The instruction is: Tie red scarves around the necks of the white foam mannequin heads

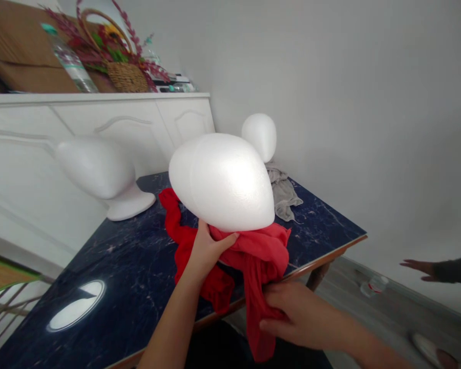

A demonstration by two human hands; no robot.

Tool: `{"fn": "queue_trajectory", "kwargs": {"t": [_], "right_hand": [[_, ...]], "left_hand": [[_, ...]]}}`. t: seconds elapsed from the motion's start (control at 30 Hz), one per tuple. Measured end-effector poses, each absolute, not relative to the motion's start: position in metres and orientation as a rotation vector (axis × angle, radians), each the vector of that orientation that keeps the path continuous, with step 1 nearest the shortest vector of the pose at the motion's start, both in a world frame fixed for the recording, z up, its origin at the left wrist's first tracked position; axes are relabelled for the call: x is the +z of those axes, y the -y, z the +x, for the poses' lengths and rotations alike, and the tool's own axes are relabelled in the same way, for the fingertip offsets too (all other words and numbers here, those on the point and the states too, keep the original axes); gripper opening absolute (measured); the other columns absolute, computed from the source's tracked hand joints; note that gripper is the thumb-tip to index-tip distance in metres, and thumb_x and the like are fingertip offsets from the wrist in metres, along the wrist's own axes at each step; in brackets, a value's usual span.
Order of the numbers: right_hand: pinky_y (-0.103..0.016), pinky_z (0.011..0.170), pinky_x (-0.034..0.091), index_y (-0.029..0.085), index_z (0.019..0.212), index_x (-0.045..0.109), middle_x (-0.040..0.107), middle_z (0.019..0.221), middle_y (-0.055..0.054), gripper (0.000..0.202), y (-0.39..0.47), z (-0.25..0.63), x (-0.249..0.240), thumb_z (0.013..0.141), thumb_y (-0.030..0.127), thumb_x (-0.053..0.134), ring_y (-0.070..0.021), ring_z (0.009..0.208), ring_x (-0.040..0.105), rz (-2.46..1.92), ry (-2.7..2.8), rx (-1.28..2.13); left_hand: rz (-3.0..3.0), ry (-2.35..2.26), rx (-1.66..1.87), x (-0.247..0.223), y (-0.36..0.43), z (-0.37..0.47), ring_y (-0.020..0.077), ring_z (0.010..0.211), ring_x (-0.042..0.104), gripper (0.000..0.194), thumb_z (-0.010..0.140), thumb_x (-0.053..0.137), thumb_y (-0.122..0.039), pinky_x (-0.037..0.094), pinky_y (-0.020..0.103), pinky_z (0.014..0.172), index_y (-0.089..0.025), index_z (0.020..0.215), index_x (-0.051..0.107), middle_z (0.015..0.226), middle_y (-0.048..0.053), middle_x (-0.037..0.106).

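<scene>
Crumpled red scarf [253, 251] — bunched under white foam head [223, 179], hanging off table edge

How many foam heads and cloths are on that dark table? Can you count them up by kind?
White foam mannequin heads: 3, the near one, the left one and the far one
Red scarf: 1, gripped by the left hand and right hand
Grey cloth: 1
Total: 5

Marble table [130, 287]: foam heads [103, 174], cloths [284, 192]
</scene>
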State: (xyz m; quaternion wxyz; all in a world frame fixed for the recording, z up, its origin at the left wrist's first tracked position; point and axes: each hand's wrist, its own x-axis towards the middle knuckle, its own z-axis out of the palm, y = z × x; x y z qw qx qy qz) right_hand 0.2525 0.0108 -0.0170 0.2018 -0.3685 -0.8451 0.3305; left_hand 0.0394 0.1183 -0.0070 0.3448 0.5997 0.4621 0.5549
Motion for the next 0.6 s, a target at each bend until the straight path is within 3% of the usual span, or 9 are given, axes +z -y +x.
{"fn": "queue_trajectory", "kwargs": {"t": [0.1, 0.17, 0.23, 0.3, 0.43, 0.6], "right_hand": [[-0.023, 0.056, 0.039, 0.019, 0.079, 0.058, 0.06, 0.072, 0.001, 0.024, -0.027, 0.271, -0.003, 0.078, 0.041, 0.066, -0.0122, 0.063, 0.054, -1.115, 2.085, 0.931], [-0.029, 0.073, 0.046, 0.02, 0.1, 0.059, 0.064, 0.096, -0.004, 0.037, -0.047, 0.279, 0.004, 0.074, 0.044, 0.069, -0.0184, 0.086, 0.059, -1.172, 1.801, 0.708], [-0.041, 0.096, 0.041, 0.023, 0.126, 0.047, 0.053, 0.127, -0.009, 0.071, -0.071, 0.279, 0.007, 0.066, 0.044, 0.076, -0.0262, 0.116, 0.049, -1.146, 1.665, 0.543], [-0.047, 0.105, 0.034, 0.022, 0.136, 0.039, 0.046, 0.136, -0.011, 0.088, -0.095, 0.273, 0.005, 0.061, 0.044, 0.079, -0.0283, 0.125, 0.042, -1.047, 1.686, 0.606], [-0.046, 0.105, 0.037, 0.02, 0.125, 0.052, 0.064, 0.112, -0.009, 0.069, -0.126, 0.265, -0.005, 0.065, 0.043, 0.077, -0.025, 0.113, 0.056, -0.907, 1.664, 0.84], [-0.049, 0.102, 0.04, 0.017, 0.119, 0.057, 0.069, 0.101, -0.008, 0.063, -0.156, 0.296, -0.008, 0.063, 0.038, 0.079, -0.0267, 0.109, 0.059, -0.964, 1.511, 0.804]], "left_hand": [[1.524, -1.161, 1.394, 0.0, -0.123, 0.034, 0.0292, 0.125, 0.045, 0.088, 0.057, 0.082, -0.027, 0.035, 0.046, 0.106, -0.019, 0.134, 0.039, 0.13, 0.012, 0.053], [1.51, -1.125, 1.384, 0.003, -0.126, 0.034, 0.0299, 0.123, 0.047, 0.087, 0.056, 0.082, -0.027, 0.036, 0.048, 0.105, -0.017, 0.132, 0.041, 0.128, 0.012, 0.055], [1.497, -1.079, 1.365, 0.006, -0.129, 0.04, 0.0304, 0.121, 0.05, 0.085, 0.056, 0.082, -0.026, 0.037, 0.048, 0.103, -0.016, 0.13, 0.043, 0.125, 0.013, 0.058], [1.492, -1.015, 1.316, 0.008, -0.134, 0.049, 0.0309, 0.118, 0.052, 0.084, 0.055, 0.083, -0.026, 0.039, 0.049, 0.101, -0.015, 0.129, 0.044, 0.122, 0.013, 0.06], [1.487, -0.899, 1.216, 0.009, -0.152, 0.072, 0.0304, 0.116, 0.054, 0.081, 0.056, 0.082, -0.024, 0.04, 0.048, 0.1, -0.016, 0.128, 0.045, 0.122, 0.013, 0.06], [1.477, -0.709, 1.114, 0.005, -0.196, 0.111, 0.0289, 0.117, 0.052, 0.078, 0.058, 0.081, -0.02, 0.04, 0.044, 0.1, -0.017, 0.128, 0.046, 0.127, 0.013, 0.057]]}}
